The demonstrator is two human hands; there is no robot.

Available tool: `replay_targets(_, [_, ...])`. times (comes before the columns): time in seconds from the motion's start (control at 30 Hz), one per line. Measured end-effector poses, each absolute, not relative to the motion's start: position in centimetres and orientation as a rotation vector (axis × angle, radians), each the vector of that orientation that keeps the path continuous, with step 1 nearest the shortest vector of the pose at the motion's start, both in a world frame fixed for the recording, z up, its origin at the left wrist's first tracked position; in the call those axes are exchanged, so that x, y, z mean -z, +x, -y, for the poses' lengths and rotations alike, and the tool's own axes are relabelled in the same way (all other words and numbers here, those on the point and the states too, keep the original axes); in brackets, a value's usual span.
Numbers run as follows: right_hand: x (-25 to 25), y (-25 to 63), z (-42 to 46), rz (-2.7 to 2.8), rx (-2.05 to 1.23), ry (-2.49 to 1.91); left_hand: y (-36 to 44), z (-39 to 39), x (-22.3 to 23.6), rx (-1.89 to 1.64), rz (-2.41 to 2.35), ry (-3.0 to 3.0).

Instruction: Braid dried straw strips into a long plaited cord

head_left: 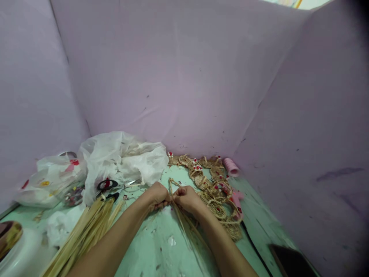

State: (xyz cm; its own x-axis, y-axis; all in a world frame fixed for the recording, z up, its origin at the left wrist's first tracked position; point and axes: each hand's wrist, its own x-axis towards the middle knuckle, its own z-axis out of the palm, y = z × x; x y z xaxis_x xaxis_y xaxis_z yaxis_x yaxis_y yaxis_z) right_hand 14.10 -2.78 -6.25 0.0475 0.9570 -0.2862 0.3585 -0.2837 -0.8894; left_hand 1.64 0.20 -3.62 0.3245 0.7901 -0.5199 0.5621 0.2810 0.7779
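Observation:
My left hand (158,195) and my right hand (185,197) meet close together over the table's middle, fingers closed. Between them is a twisted straw cord (171,184), whose finished end sticks up past the fingertips. Loose straw strands (188,227) trail from under my right hand toward the near edge. Both hands pinch the cord where the strands come together; the exact grip is hidden by the fingers. Just right of my right hand lie coils of braided straw rope (211,200) and woven straw pieces with red and white beads (197,167).
Flat dry straw strips (86,231) lie at left near black-handled scissors (107,185). White plastic bags (123,154) are heaped behind. A pink thread spool (231,167), a pink glue gun (237,200) with a black cord (255,246), and a dark flat object (291,261) sit right. Pale walls enclose the green table (155,246).

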Motion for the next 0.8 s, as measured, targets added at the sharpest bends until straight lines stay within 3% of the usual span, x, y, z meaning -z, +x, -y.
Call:
replay_targets(0.23, [5.2,14.3,3.6,1.177,-1.528,-1.608,1.6,-0.2,4.1,-0.298,-1.285,1.439])
replay_targets(0.47, [4.2,14.6,2.2,1.271,-1.377,-1.874,1.4,-0.1,3.9,-0.291,-1.271,1.478])
replay_targets(0.8, [3.2,14.3,1.6,1.223,-1.498,-1.959,1.0,-0.4,4.0,-0.291,-1.16,1.488])
